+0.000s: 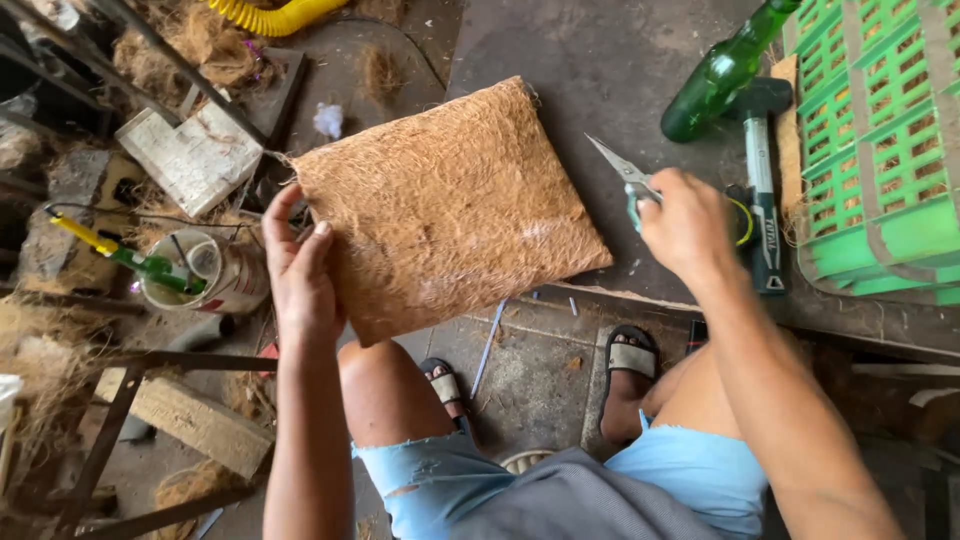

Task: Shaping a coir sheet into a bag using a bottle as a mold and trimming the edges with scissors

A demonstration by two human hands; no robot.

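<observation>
A square brown coconut-fibre mat [445, 205] lies tilted across the edge of a grey workbench [600, 60], one corner hanging over my knee. My left hand [298, 270] grips its left edge, thumb on top. My right hand [685, 220] is just right of the mat and holds a pair of scissors [622, 172] with teal handles; the blades point up and left, a short gap from the mat's right edge.
A green glass bottle [720, 70] lies at the bench's upper right beside a hammer [762, 190] and a green plastic crate [875, 140]. A tin can [215, 270] with tools, wood blocks and loose fibre sit at left. My sandalled feet [630, 360] rest below.
</observation>
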